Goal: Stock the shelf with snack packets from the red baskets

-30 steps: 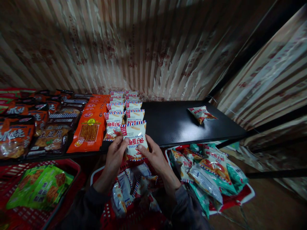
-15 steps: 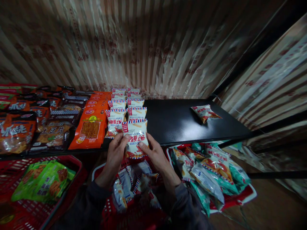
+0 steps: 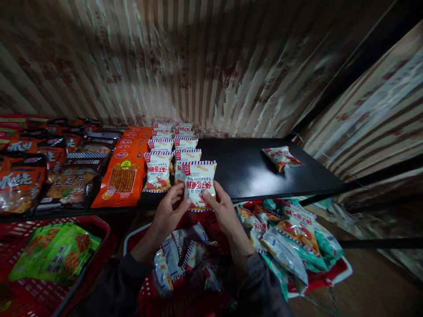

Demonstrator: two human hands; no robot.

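Note:
Between my two hands is a white snack bag (image 3: 199, 178) with red lettering and a striped top edge, held upright at the shelf's front edge. My left hand (image 3: 170, 207) grips its lower left side, thumb on the front. On the lower right side, my right hand (image 3: 222, 203) holds it with the thumb across the front. Behind and left of it, matching white bags (image 3: 157, 171) stand in two rows on the black shelf (image 3: 238, 165). Below my hands, a red basket (image 3: 130, 240) contains more of these bags (image 3: 180, 251).
Orange snack packs (image 3: 124, 176) and dark chip bags (image 3: 68, 185) line the shelf's left part. One white bag (image 3: 282, 157) lies at its right. A red basket (image 3: 342, 268) with white and teal bags stands below right; another basket (image 3: 102, 224) with green packs (image 3: 56, 251) is left.
Both hands have moved the held bag slightly right and up, uncovering more of the front left bag on the shelf. The view has shifted slightly.

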